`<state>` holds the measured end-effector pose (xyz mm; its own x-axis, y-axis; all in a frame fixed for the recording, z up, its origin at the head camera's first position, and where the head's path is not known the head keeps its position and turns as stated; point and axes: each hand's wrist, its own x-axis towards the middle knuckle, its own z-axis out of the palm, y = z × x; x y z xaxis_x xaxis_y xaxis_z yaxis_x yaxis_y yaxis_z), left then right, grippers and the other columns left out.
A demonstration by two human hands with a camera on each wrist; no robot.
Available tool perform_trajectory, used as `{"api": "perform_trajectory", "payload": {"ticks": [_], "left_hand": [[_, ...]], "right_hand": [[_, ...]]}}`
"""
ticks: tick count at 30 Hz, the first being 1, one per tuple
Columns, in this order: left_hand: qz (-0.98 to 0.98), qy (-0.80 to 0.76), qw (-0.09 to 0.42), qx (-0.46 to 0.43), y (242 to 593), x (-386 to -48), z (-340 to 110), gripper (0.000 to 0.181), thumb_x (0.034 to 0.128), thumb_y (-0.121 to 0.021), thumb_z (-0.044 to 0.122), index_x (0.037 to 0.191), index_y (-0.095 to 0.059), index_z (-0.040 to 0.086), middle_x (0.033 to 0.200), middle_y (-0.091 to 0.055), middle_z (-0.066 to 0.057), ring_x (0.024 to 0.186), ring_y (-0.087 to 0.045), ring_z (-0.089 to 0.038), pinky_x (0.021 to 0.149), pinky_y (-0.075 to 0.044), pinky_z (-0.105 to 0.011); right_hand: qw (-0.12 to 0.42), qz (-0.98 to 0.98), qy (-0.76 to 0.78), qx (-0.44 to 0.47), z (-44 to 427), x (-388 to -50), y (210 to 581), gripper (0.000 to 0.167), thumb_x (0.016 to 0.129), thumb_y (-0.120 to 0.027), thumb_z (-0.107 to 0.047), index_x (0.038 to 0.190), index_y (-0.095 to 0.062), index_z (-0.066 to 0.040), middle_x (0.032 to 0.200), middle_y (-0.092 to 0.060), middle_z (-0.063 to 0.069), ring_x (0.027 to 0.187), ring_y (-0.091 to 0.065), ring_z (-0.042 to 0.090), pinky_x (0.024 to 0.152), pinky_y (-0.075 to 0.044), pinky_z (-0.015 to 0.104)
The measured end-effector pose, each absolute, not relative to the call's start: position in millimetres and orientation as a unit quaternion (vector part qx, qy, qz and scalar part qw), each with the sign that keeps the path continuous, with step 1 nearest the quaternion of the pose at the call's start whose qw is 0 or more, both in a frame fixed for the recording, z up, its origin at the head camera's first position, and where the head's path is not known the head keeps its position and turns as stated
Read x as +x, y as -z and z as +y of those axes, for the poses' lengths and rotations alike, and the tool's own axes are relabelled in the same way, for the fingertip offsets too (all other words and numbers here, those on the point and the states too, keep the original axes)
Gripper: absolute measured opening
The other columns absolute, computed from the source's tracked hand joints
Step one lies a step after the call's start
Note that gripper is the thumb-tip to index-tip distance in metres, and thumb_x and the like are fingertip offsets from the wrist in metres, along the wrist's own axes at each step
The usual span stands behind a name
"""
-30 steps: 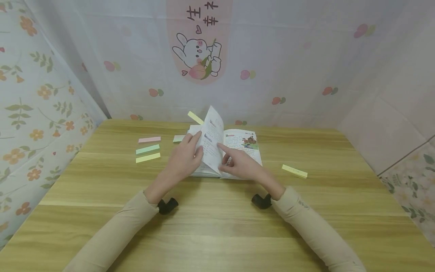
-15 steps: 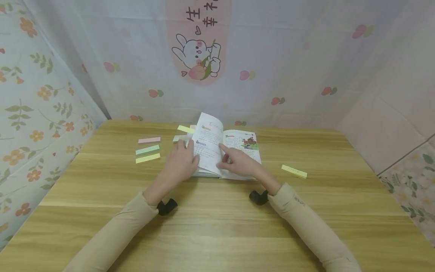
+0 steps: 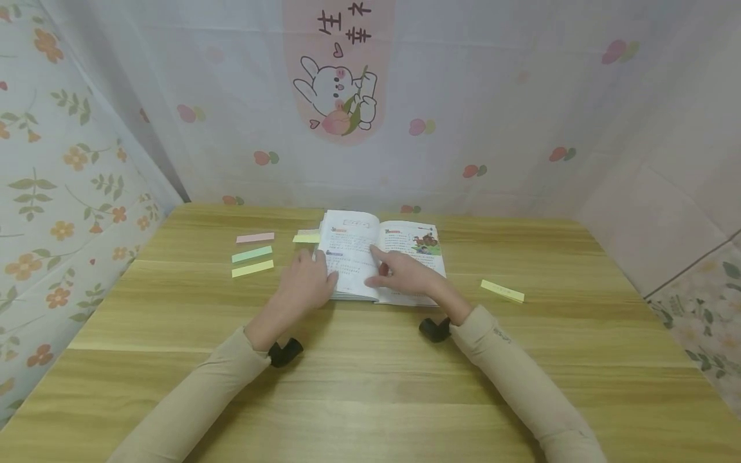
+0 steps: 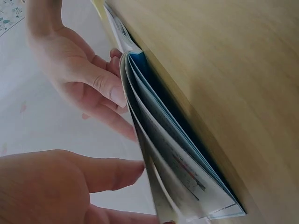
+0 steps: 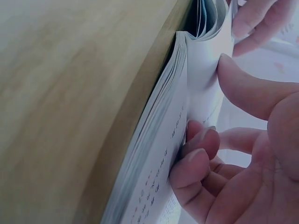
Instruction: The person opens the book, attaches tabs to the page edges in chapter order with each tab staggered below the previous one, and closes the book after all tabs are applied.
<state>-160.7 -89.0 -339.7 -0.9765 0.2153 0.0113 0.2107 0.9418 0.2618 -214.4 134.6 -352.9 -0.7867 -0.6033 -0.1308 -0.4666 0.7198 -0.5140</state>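
An open book (image 3: 353, 257) lies on the wooden table, a text page on its left and a page with a coloured picture on its right. The left hand (image 3: 303, 283) touches the outer edge of the left page; the left wrist view shows its thumb (image 4: 117, 173) against the page edge, and the pages below slightly fanned. Over the left page near the spine, the right hand (image 3: 408, 276) rests its thumb and index finger; in the right wrist view the other fingers (image 5: 194, 165) are loosely bent by the fold. A yellow strip (image 3: 305, 238) sticks out past the book's left edge.
Pink (image 3: 255, 238), green (image 3: 251, 254) and yellow (image 3: 252, 269) strips lie left of the book. Another yellow strip (image 3: 502, 291) is at the right. A patterned curtain (image 3: 492, 116) hangs behind the table (image 3: 370, 386).
The raised page has come down flat on the left side, its yellow strip swinging down with it. The left hand has lowered slightly; the right hand has shifted a little left.
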Motion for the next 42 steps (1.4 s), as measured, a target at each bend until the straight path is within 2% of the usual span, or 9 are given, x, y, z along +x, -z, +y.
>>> {"api": "perform_trajectory", "payload": {"ticks": [4, 14, 18, 25, 31, 36, 38, 42], "left_hand": [[0.987, -0.125, 0.031, 0.096, 339, -160, -88, 0.060, 0.1040, -0.049, 0.029, 0.138, -0.042, -0.019, 0.117, -0.053, -0.035, 0.098, -0.056, -0.039, 0.078, -0.055, -0.050], [0.989, -0.103, 0.051, 0.092, 340, -160, -88, 0.050, 0.1035, -0.051, 0.030, 0.123, -0.054, -0.017, 0.107, -0.058, -0.030, 0.097, -0.059, -0.040, 0.079, -0.054, -0.050], [0.990, -0.095, 0.062, 0.087, 341, -161, -87, 0.053, 0.1035, -0.051, 0.031, 0.126, -0.052, -0.017, 0.108, -0.058, -0.031, 0.099, -0.059, -0.041, 0.081, -0.053, -0.050], [0.989, -0.091, 0.072, 0.093, 343, -162, -88, 0.043, 0.1030, -0.053, 0.030, 0.117, -0.060, -0.010, 0.105, -0.057, -0.028, 0.091, -0.055, -0.036, 0.074, -0.052, -0.047], [0.985, -0.095, 0.072, 0.121, 346, -164, -86, 0.045, 0.1025, -0.051, 0.029, 0.129, -0.057, -0.007, 0.125, -0.052, -0.031, 0.109, -0.052, -0.040, 0.083, -0.052, -0.053], [0.977, -0.079, 0.071, 0.188, 346, -165, -86, 0.049, 0.1029, -0.055, 0.031, 0.140, -0.053, -0.001, 0.135, -0.050, -0.028, 0.118, -0.050, -0.043, 0.091, -0.050, -0.056], [0.969, -0.069, 0.077, 0.224, 347, -166, -87, 0.054, 0.1039, -0.054, 0.034, 0.147, -0.049, 0.003, 0.144, -0.046, -0.028, 0.126, -0.047, -0.045, 0.099, -0.047, -0.057], [0.953, -0.068, 0.107, 0.276, 351, -170, -89, 0.058, 0.1066, -0.049, 0.037, 0.157, -0.037, 0.010, 0.159, -0.029, -0.025, 0.143, -0.031, -0.046, 0.112, -0.033, -0.060]], "right_hand": [[0.153, 0.918, 0.223, -0.290, 134, -215, 352, 0.083, 0.098, -0.067, -0.038, 0.157, -0.026, 0.002, 0.094, -0.063, 0.007, 0.080, -0.052, 0.018, 0.076, -0.045, 0.031], [0.154, 0.922, 0.213, -0.284, 132, -217, 356, 0.082, 0.096, -0.069, -0.038, 0.157, -0.029, -0.001, 0.086, -0.053, 0.007, 0.074, -0.043, 0.017, 0.067, -0.038, 0.028], [0.150, 0.927, 0.202, -0.279, 129, -216, 355, 0.081, 0.096, -0.069, -0.039, 0.157, -0.030, -0.002, 0.084, -0.049, 0.007, 0.072, -0.040, 0.017, 0.064, -0.035, 0.028], [0.159, 0.936, 0.172, -0.263, 123, -213, 353, 0.080, 0.097, -0.067, -0.041, 0.158, -0.030, -0.004, 0.089, -0.048, 0.009, 0.075, -0.040, 0.018, 0.066, -0.036, 0.029], [0.157, 0.936, 0.162, -0.270, 121, -213, 351, 0.079, 0.097, -0.067, -0.041, 0.157, -0.033, -0.003, 0.089, -0.049, 0.010, 0.074, -0.040, 0.017, 0.065, -0.036, 0.029], [0.154, 0.936, 0.155, -0.275, 121, -214, 352, 0.079, 0.097, -0.067, -0.042, 0.156, -0.033, -0.003, 0.092, -0.052, 0.012, 0.072, -0.043, 0.018, 0.066, -0.040, 0.030], [0.154, 0.936, 0.152, -0.277, 121, -214, 352, 0.079, 0.097, -0.067, -0.042, 0.156, -0.034, -0.002, 0.091, -0.053, 0.012, 0.073, -0.044, 0.018, 0.066, -0.040, 0.030], [0.152, 0.935, 0.149, -0.283, 120, -214, 351, 0.078, 0.097, -0.067, -0.041, 0.155, -0.035, 0.000, 0.089, -0.053, 0.010, 0.075, -0.045, 0.018, 0.066, -0.041, 0.030]]}}
